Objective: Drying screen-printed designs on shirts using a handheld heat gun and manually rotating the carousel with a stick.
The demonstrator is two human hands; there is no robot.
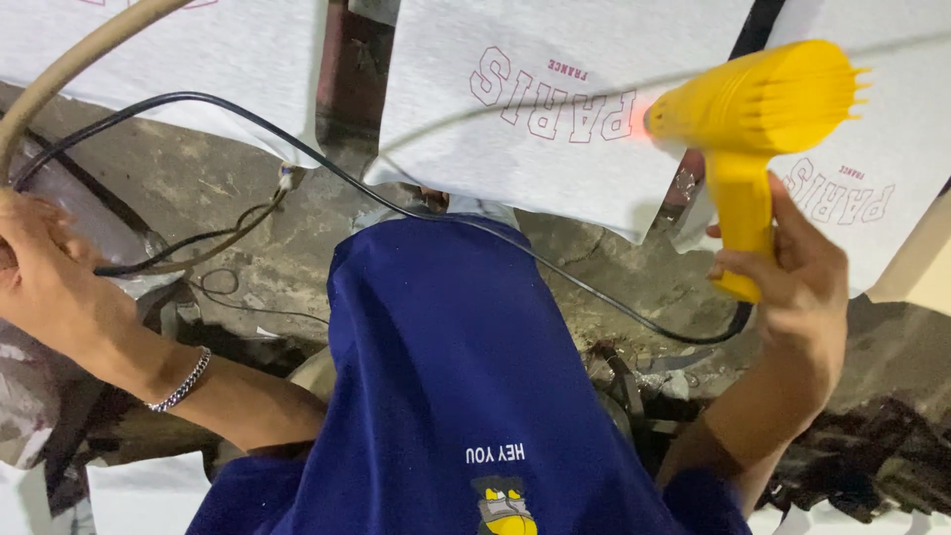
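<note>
A blue garment (446, 357) lies between both hands, with pale grey printed shirts (555, 109) beyond them. The right hand (792, 287) grips a yellow heat gun (758, 129) by its handle, a black cord (396, 203) trailing leftward. The left hand (45, 272), braceleted, rests flat, fingers spread.

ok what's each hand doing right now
Left hand: resting on the black cable at the frame edge; grip cannot be told.
Right hand: closed around the yellow heat gun handle.
</note>
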